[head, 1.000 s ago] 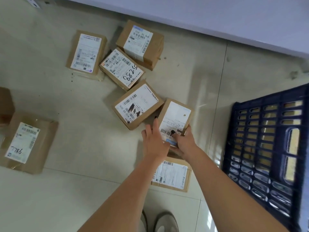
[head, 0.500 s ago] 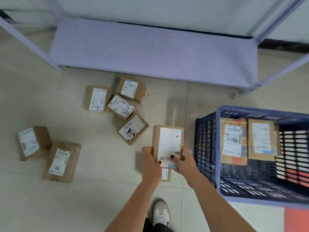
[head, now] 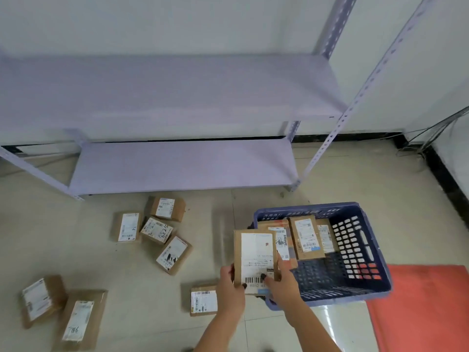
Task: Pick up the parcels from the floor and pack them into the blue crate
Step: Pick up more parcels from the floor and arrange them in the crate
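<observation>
I hold a brown cardboard parcel (head: 255, 255) with a white label in both hands, above the left rim of the blue crate (head: 375, 288). My left hand (head: 232, 288) grips its lower left corner and my right hand (head: 281, 282) its lower right. Inside the crate, parcels (head: 307, 237) stand against the far wall. Several parcels lie on the floor: a cluster (head: 156, 229) at centre left, two (head: 63, 311) at the lower left, and one (head: 203, 299) just left of my left hand.
A pale purple metal shelf rack (head: 177, 163) stands against the wall behind the parcels, its right upright (head: 319, 151) near the crate. A red mat (head: 426, 308) lies under the crate's right side. Cables (head: 426, 138) run along the right corner.
Both hands lifted the parcel from the floor and carried it right to the crate's left rim. My view rose and pulled back, showing the rack and the whole crate.
</observation>
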The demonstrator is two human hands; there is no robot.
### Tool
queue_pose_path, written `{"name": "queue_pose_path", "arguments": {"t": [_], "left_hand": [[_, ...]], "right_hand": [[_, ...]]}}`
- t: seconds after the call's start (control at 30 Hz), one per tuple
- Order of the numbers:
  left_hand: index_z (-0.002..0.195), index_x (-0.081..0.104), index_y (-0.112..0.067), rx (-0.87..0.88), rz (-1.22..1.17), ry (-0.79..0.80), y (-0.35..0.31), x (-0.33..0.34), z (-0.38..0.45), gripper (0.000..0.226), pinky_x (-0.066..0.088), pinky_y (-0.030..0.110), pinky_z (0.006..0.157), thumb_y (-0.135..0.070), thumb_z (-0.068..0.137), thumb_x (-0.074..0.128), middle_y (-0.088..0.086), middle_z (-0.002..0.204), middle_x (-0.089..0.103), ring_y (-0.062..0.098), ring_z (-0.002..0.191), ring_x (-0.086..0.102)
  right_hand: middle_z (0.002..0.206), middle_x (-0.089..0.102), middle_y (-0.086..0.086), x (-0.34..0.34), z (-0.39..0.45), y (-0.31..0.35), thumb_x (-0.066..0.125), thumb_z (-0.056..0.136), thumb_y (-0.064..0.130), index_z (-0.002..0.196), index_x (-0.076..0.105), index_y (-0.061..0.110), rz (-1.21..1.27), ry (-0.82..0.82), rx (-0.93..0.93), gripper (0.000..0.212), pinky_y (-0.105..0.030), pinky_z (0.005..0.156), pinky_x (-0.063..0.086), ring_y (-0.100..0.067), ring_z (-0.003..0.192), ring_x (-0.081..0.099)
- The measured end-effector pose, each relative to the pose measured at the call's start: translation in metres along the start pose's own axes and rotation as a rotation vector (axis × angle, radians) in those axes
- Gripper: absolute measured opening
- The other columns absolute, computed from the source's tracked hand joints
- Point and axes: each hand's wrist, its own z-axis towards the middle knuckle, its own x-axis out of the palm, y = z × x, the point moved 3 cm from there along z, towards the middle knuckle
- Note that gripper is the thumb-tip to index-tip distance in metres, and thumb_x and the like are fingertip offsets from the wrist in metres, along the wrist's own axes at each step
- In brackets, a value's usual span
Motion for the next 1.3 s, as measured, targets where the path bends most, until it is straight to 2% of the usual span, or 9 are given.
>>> {"name": "queue_pose_path", "arguments": {"t": [0.07,0.23,0.37,0.6,0.77,0.9,1.13,1.23,1.3], "left_hand": [[0.121,0.045,-0.007,0.034,0.058,0.028,-0.012,0.02,-0.017,0.043,0.043,0.021,0.079,0.012,0.083,0.051,0.008,0.119,0.06,0.015,0.095,0.053],[0.123,0.043,-0.006,0.055,0.094,0.054,-0.04,0.101,-0.047,0.044,0.044,0.019,0.085,0.012,0.084,0.051,0.011,0.126,0.057,0.023,0.114,0.055],[0.131,0.037,-0.012,0.054,0.135,0.04,-0.064,0.187,-0.061,0.049,0.047,0.036,0.097,0.008,0.087,0.049,0.009,0.133,0.053,0.027,0.123,0.051],[0.139,0.031,-0.018,0.019,0.066,-0.005,-0.072,0.331,-0.031,0.058,0.044,0.04,0.101,0.005,0.089,0.047,0.007,0.14,0.045,0.027,0.122,0.049],[0.144,0.02,-0.033,-0.064,-0.092,0.067,-0.04,0.405,0.012,0.068,0.044,0.046,0.101,0.001,0.091,0.047,0.004,0.143,0.043,0.028,0.125,0.046],[0.145,0.016,-0.034,-0.108,-0.158,0.13,-0.007,0.446,0.056,0.075,0.039,0.047,0.106,0.006,0.089,0.046,0.006,0.143,0.043,0.027,0.127,0.044],[0.146,0.009,-0.033,-0.105,-0.271,0.133,0.035,0.483,0.143,0.082,0.037,0.044,0.109,0.008,0.087,0.048,0.002,0.144,0.044,0.02,0.129,0.043],[0.147,0.006,-0.024,-0.072,-0.189,0.102,0.047,0.484,0.174,0.083,0.036,0.04,0.11,0.012,0.085,0.048,0.005,0.145,0.042,0.019,0.128,0.044],[0.148,-0.001,-0.026,-0.044,-0.021,0.154,0.052,0.482,0.189,0.084,0.035,0.031,0.108,0.011,0.087,0.043,0.006,0.147,0.038,0.021,0.128,0.045]], "right_hand": [[0.123,0.061,-0.009,-0.028,-0.014,-0.004,0.053,0.089,-0.001,0.142,0.033,0.019,0.054,-0.017,0.017,0.06,-0.031,0.076,0.058,-0.025,0.105,0.06],[0.118,0.065,-0.009,-0.12,-0.026,-0.023,0.064,0.083,0.003,0.131,0.05,0.013,0.151,-0.186,0.002,0.051,-0.046,0.096,0.049,-0.025,0.111,0.06],[0.113,0.067,-0.012,-0.198,-0.005,-0.046,0.062,0.084,-0.001,0.127,0.055,0.005,0.209,-0.179,0.018,0.044,-0.046,0.096,0.05,-0.027,0.105,0.062],[0.115,0.067,0.0,-0.301,0.089,-0.089,0.061,0.086,0.004,0.132,0.052,0.018,0.197,-0.172,0.015,0.049,-0.036,0.102,0.045,-0.017,0.106,0.062],[0.117,0.065,-0.007,-0.311,0.158,-0.142,0.054,0.086,-0.007,0.134,0.048,0.019,0.355,-0.174,0.092,0.055,-0.044,0.092,0.052,-0.027,0.105,0.063],[0.116,0.065,-0.009,-0.317,0.213,-0.177,0.049,0.088,-0.011,0.132,0.05,0.016,0.43,-0.18,0.121,0.052,-0.033,0.079,0.055,-0.027,0.1,0.064],[0.121,0.063,-0.005,-0.301,0.321,-0.203,0.052,0.088,-0.003,0.134,0.048,0.023,0.183,-0.102,0.032,0.053,-0.044,0.092,0.052,-0.023,0.108,0.061],[0.124,0.06,-0.005,-0.285,0.358,-0.207,0.051,0.088,-0.003,0.134,0.046,0.023,0.158,-0.065,0.061,0.053,-0.042,0.092,0.053,-0.024,0.111,0.059],[0.124,0.058,-0.003,-0.279,0.378,-0.209,0.05,0.09,-0.004,0.134,0.045,0.021,0.219,-0.053,0.133,0.051,-0.034,0.08,0.057,-0.026,0.108,0.061]]}}
